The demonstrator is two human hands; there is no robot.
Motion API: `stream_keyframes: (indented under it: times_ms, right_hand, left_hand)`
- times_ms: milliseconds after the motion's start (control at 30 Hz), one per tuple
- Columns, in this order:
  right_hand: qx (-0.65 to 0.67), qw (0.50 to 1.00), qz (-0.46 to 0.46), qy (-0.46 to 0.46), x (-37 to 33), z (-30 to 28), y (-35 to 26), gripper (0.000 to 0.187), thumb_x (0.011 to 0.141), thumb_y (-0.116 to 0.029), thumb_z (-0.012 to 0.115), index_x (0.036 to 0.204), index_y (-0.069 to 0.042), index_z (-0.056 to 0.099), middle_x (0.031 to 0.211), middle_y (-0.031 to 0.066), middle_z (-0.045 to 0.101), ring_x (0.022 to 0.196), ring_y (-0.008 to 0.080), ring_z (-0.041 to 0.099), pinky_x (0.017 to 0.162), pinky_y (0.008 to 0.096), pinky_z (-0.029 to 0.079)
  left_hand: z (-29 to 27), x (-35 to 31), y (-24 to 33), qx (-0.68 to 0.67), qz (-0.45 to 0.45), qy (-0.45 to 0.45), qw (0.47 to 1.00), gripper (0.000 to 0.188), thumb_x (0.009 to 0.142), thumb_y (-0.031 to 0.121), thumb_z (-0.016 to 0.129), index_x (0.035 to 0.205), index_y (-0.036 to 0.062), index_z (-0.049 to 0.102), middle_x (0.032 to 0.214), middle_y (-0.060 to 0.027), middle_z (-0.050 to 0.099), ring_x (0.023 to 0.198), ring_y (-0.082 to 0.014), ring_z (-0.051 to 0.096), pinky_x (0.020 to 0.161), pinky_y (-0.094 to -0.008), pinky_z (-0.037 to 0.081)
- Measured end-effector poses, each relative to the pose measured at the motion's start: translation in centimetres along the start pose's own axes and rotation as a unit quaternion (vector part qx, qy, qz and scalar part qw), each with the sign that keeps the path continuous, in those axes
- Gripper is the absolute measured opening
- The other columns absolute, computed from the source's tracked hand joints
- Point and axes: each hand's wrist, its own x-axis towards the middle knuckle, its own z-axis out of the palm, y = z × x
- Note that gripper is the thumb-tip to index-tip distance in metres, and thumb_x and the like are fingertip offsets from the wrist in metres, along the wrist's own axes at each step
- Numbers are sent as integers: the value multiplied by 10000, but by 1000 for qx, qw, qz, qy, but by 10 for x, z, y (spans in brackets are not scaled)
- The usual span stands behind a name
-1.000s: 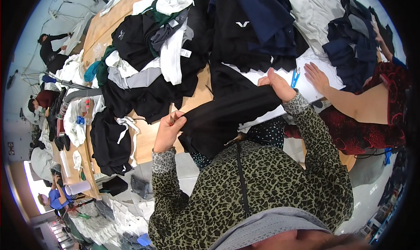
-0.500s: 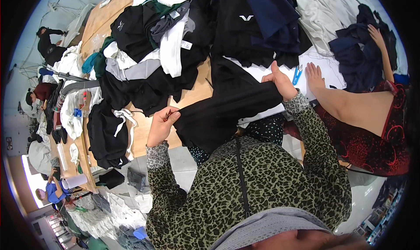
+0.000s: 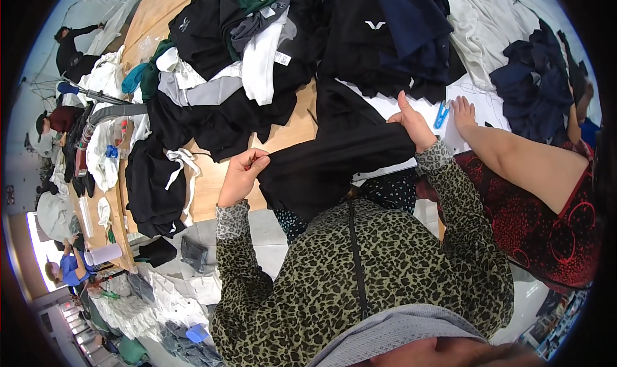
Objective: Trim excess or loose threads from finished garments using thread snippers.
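A black garment (image 3: pixel 337 164) is stretched sideways between my two hands, just above my lap at the table's edge. My left hand (image 3: pixel 243 175) is closed, pinching the garment's left end between thumb and fingers. At the other end my right hand (image 3: pixel 414 126) grips the cloth with its thumb raised; its fingers are partly hidden by the fabric. From the held piece, more black cloth runs up toward a black garment with a white emblem (image 3: pixel 360 52). Blue thread snips (image 3: pixel 441 114) lie on white material to the right of my right hand.
A co-worker's hand (image 3: pixel 464 114) rests flat beside the snips. Piled black, white and grey garments (image 3: pixel 212 103) cover the wooden table (image 3: pixel 218 190) at left. Navy cloth (image 3: pixel 530 78) lies at right. A grey hose (image 3: pixel 116 113) crosses the left side. Other people are farther left.
The held garment looks flatter and straighter between my hands, which have barely moved. The co-worker's other hand has left the top of the navy cloth.
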Motion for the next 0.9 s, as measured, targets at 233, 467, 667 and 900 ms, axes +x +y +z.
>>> stream_keyframes:
  times_ms: [233, 467, 667, 900]
  right_hand:
    - [22, 998, 26, -47, 2, -9, 5, 803, 817, -727, 430, 719, 42, 638, 673, 60, 622, 618, 108, 552, 631, 204, 445]
    - [6, 998, 28, -52, -1, -8, 5, 813, 820, -739, 402, 713, 35, 627, 662, 41, 608, 614, 94, 548, 619, 193, 436]
    - [-249, 901, -296, -196, -14, 24, 3, 223, 764, -168, 744, 831, -2, 611, 769, 17, 571, 724, 112, 527, 683, 243, 415]
    - [-280, 829, -417, -246, -31, 93, -37, 279, 698, -155, 796, 775, 15, 588, 727, 46, 552, 678, 154, 506, 622, 277, 401]
  left_hand:
    - [3, 2, -1, 17, 6, -3, 1000, 152, 892, 125, 619, 874, -26, 614, 693, 73, 500, 638, -19, 402, 553, -182, 322]
    - [7, 4, 0, 15, 12, -5, 1000, 151, 895, 121, 616, 875, -29, 615, 698, 78, 492, 647, -12, 389, 552, -175, 316]
    - [13, 12, 8, 355, 29, 67, 932, 120, 853, 120, 628, 899, 9, 636, 729, -50, 626, 658, -197, 575, 597, -311, 423]
    - [76, 35, 63, -54, 114, -87, 988, 302, 922, 107, 532, 1215, 31, 537, 1065, -19, 583, 946, -96, 516, 860, -225, 394]
